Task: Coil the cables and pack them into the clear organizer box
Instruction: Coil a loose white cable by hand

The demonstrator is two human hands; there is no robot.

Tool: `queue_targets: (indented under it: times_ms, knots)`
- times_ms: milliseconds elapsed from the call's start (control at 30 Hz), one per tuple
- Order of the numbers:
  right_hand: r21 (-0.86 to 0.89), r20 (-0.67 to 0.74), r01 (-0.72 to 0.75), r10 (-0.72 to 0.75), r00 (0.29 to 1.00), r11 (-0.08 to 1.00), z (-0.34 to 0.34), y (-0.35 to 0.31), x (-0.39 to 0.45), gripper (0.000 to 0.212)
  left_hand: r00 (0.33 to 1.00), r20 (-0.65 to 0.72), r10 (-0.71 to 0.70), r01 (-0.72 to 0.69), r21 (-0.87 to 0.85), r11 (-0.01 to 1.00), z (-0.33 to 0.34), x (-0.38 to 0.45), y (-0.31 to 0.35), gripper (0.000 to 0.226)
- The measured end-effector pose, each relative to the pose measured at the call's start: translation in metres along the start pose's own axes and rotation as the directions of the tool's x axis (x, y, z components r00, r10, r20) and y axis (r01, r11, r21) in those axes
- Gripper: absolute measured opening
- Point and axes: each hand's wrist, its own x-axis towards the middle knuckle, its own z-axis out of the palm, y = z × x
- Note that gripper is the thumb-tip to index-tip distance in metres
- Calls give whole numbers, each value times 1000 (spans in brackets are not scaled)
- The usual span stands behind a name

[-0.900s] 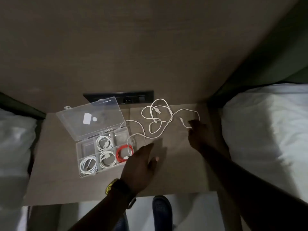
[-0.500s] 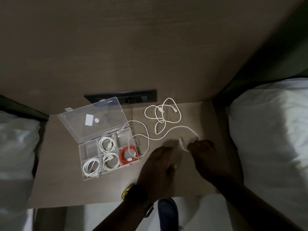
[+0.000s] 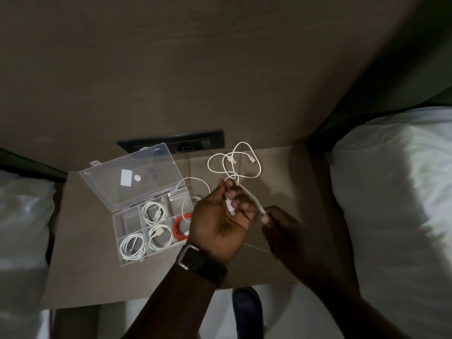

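The clear organizer box (image 3: pixel 127 259) lies open on the bedside table, lid (image 3: pixel 132 174) tilted back. Three coiled white cables (image 3: pixel 154 211) and one coiled red cable (image 3: pixel 181 227) fill its compartments. My left hand (image 3: pixel 220 216), palm up, pinches the plug end of a loose white cable (image 3: pixel 252 196). My right hand (image 3: pixel 281 228) grips the same cable a short way along. That cable's slack trails back toward the box, partly hidden by my left hand. A second white cable (image 3: pixel 234 162) lies in loose loops behind my hands.
The wooden bedside table (image 3: pixel 80 277) sits between two white beds (image 3: pixel 391 204). A black socket panel (image 3: pixel 195 143) is set in the wall behind the box. A dark shoe (image 3: pixel 247 307) shows on the floor below the table's front edge.
Both hands came together and lifted off the table. The left hand turned palm up and took the cable's plug end; the right hand now holds the cable beside it.
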Motion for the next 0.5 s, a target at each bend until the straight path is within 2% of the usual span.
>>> queue_targets:
  times_ms: [100, 167, 200, 233, 267, 300, 333, 367, 400, 433, 500]
  knots:
    - [-193, 176, 74, -39, 984, 979, 16, -1, -19, 38, 980, -15, 197, -197, -20, 980, -4, 1, 17, 28]
    - [-327, 286, 153, -57, 957, 933, 15, -6, -25, 25, 948, 38, 316, -318, 118, 941, -15, 1, 25, 27]
    - [-368, 321, 195, -72, 944, 909, 13, -11, -25, 21, 921, 68, 385, -388, 281, 878, -22, 1, 26, 26]
    - [-394, 345, 244, -103, 933, 886, 10, -18, -24, 19, 885, 118, 451, -443, 513, 735, -30, 0, 26, 24]
    - [-409, 364, 312, -160, 918, 858, 6, -24, -20, 18, 858, 193, 476, -448, 735, 509, -39, -2, 22, 23]
    - [-414, 377, 386, -230, 897, 825, 2, -31, -15, 17, 860, 271, 432, -413, 867, 278, -46, -4, 17, 22]
    - [-410, 368, 441, -298, 881, 798, -3, -38, -7, 16, 887, 306, 347, -368, 921, 126, -52, -7, 11, 24]
    - [-412, 329, 450, -331, 884, 792, -10, -43, 2, 14, 921, 288, 263, -320, 943, 90, -56, -12, 5, 29]
    - [-420, 268, 413, -324, 907, 808, -18, -46, 13, 13, 956, 220, 193, -252, 954, 159, -58, -17, 0, 34]
    - [-420, 202, 361, -302, 932, 832, -25, -47, 24, 15, 982, 131, 133, -166, 940, 299, -59, -21, -2, 38]
    - [-346, 112, 270, -246, 963, 898, -33, -44, 40, 17, 1000, -2, -19, 13, 798, 603, -57, -28, 0, 41]
